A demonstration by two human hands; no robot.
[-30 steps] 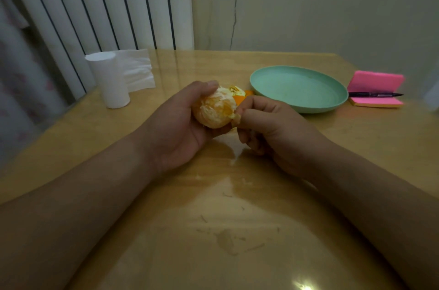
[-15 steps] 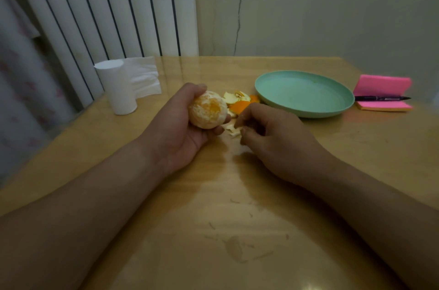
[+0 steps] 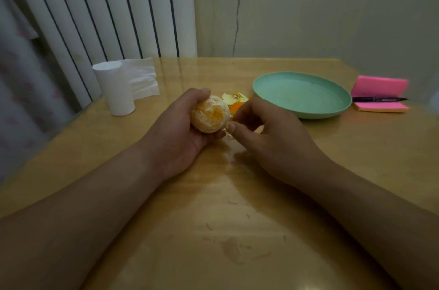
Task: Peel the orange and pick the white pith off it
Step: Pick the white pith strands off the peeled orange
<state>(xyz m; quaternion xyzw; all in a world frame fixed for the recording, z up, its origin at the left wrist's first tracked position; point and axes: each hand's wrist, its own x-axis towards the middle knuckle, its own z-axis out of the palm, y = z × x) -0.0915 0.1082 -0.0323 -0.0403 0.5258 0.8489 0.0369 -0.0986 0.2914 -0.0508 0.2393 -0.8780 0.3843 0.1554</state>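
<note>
Cupping the orange [image 3: 210, 113] in the curled left hand [image 3: 178, 135] just above the table [image 3: 213, 230] in the head view, peel [image 3: 235, 100] lying beyond; pinching a strand of pith [image 3: 228, 132] at the fruit's right edge with the right hand [image 3: 268, 140]. Picking pith, apparently partway; needing next a gentle pull away

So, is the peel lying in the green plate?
No, the peel lies on the table beside the green plate, outside its rim.

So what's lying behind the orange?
Pieces of orange peel on the table, beside the green plate. The orange and right hand cover part of the pile.
</note>
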